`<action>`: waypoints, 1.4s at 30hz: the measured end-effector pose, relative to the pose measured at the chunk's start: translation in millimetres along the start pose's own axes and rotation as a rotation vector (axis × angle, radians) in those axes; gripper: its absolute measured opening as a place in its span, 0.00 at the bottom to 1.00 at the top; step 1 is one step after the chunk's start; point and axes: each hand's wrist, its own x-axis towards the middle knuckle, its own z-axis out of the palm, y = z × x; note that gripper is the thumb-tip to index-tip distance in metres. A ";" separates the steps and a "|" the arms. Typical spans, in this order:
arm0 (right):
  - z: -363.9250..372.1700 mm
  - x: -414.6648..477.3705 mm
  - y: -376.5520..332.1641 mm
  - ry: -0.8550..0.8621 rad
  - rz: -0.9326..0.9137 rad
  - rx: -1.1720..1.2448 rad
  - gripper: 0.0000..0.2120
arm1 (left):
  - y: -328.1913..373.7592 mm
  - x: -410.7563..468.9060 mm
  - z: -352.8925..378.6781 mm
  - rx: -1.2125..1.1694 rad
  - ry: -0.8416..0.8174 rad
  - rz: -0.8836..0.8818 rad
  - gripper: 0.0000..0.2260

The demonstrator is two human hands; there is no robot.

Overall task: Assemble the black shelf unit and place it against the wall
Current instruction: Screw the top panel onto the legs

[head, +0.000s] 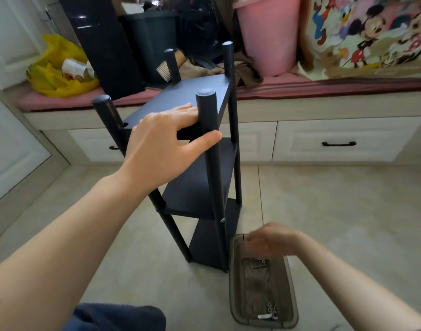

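Observation:
The black shelf unit [180, 96] stands upright on the tiled floor in front of me, with three boards and four round posts rising above the top board. My left hand [161, 149] holds the near edge of the top board, fingers flat on top and thumb reaching under it across the front right post [208, 115]. My right hand [269, 242] is blurred and hangs fingers-down over the far end of a brownish tray [291, 295] on the floor to the right of the unit. Screws and a small key [269, 312] lie in the tray. Whether the right hand holds anything is unclear.
Behind the unit runs a low bench with white drawers [338, 139] and a pink cushion [324, 87]. On it are a yellow bag [59, 68], a tall black box [104, 44], a pink bucket [269, 34] and a cartoon-print cloth [371, 32]. My knee [118, 316] shows at the bottom.

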 end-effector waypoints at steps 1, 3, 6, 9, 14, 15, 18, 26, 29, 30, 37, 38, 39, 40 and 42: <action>5.7 10.3 13.1 0.025 0.015 -0.079 0.08 | 0.9 -0.8 1.1 0.002 0.008 0.009 0.12; 15.4 29.5 33.3 0.104 0.031 -0.303 0.04 | 1.8 -1.7 2.5 0.015 0.026 0.026 0.12; 28.9 60.1 56.2 0.256 0.012 -0.659 0.05 | -0.1 -1.6 4.1 0.013 0.039 0.033 0.13; 40.5 67.9 66.7 0.295 -0.007 -0.877 0.11 | -2.7 -0.4 6.5 0.009 0.039 0.025 0.14; 47.8 84.7 92.3 0.243 -0.012 -0.971 0.18 | 1.1 -1.2 8.0 0.028 0.049 0.051 0.14; 49.5 87.0 97.2 0.246 0.001 -0.970 0.19 | 1.7 -1.7 7.7 0.037 0.056 0.058 0.14; 55.0 89.3 109.0 0.252 -0.009 -1.023 0.22 | 2.9 -2.4 6.7 0.052 0.063 0.073 0.13; 38.9 100.8 120.2 0.393 -0.090 -0.899 0.15 | 2.8 -1.4 8.1 0.070 0.048 0.101 0.12; 40.9 101.3 121.0 0.431 -0.088 -0.961 0.16 | 3.6 -0.4 9.9 0.068 0.047 0.109 0.13; 42.5 101.6 121.9 0.423 -0.071 -0.976 0.16 | 3.9 -0.3 10.1 0.068 0.045 0.109 0.12; 48.8 109.5 125.3 0.458 -0.001 -1.067 0.18 | 4.7 -0.3 10.9 0.066 0.033 0.122 0.11; 49.3 110.0 125.5 0.457 -0.004 -1.076 0.18 | 4.8 -0.1 10.9 0.066 0.031 0.126 0.10; 49.1 110.1 125.4 0.454 -0.009 -1.087 0.19 | 4.8 0.0 10.9 0.068 0.030 0.128 0.10; 48.7 109.9 125.0 0.453 -0.020 -1.095 0.18 | 4.9 0.5 11.1 0.072 0.032 0.129 0.11; 47.0 110.1 125.7 0.445 -0.039 -1.114 0.18 | 5.2 1.1 11.4 0.074 0.034 0.128 0.12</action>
